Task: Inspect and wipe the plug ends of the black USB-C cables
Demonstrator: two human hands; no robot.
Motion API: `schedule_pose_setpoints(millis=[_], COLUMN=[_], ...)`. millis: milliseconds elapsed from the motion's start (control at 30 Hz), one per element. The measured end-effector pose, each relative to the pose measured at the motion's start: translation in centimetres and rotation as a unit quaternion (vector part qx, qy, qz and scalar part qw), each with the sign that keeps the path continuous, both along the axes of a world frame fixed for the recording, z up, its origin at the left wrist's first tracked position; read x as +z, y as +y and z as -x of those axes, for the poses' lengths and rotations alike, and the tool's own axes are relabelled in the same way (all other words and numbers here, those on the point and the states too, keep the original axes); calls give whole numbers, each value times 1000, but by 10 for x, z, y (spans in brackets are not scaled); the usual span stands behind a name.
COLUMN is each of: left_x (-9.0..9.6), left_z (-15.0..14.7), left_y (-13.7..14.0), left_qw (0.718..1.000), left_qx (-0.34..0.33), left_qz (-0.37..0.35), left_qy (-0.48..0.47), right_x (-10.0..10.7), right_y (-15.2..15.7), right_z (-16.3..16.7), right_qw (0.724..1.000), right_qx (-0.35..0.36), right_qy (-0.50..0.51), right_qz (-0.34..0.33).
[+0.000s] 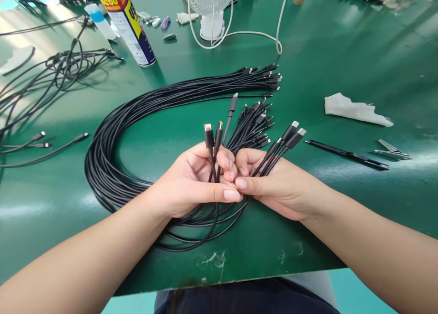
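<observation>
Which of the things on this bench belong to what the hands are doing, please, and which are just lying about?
In hand:
left hand holding cable ends
right hand holding more plugs
looped black cable bundle

Lying about:
spray can
white fan
white rag
tweezers
loose cables

Glossy green worktable [342,45] reflecting overhead light

cables [112,168]: matt black plastic | plugs [208,128]: shiny metal | table [342,54]: glossy green
</observation>
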State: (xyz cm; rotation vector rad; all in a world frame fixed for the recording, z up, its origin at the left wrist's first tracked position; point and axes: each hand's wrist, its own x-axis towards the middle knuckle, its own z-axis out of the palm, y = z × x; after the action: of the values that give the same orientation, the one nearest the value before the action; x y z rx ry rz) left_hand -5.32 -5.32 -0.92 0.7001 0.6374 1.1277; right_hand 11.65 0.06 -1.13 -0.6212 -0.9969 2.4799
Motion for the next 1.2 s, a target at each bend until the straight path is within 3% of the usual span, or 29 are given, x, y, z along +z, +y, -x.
schedule_pose_setpoints(millis=[767, 1033, 1200], left_x=[1, -4, -6], left_z=[2, -2, -2], left_y=[4, 4, 4], left_qw=[999, 1000, 996], left_qx=[9, 21, 79], left_qz=[21, 11, 22], left_qy=[-49, -4, 34], right_x=[7, 3, 9], right_y=[1, -1, 1], right_z=[-2, 2, 2], right_qw=[999, 981, 963], right_qx=[-11, -51, -54], right_qy=[-27, -90, -161], right_qz=[-40, -166, -208])
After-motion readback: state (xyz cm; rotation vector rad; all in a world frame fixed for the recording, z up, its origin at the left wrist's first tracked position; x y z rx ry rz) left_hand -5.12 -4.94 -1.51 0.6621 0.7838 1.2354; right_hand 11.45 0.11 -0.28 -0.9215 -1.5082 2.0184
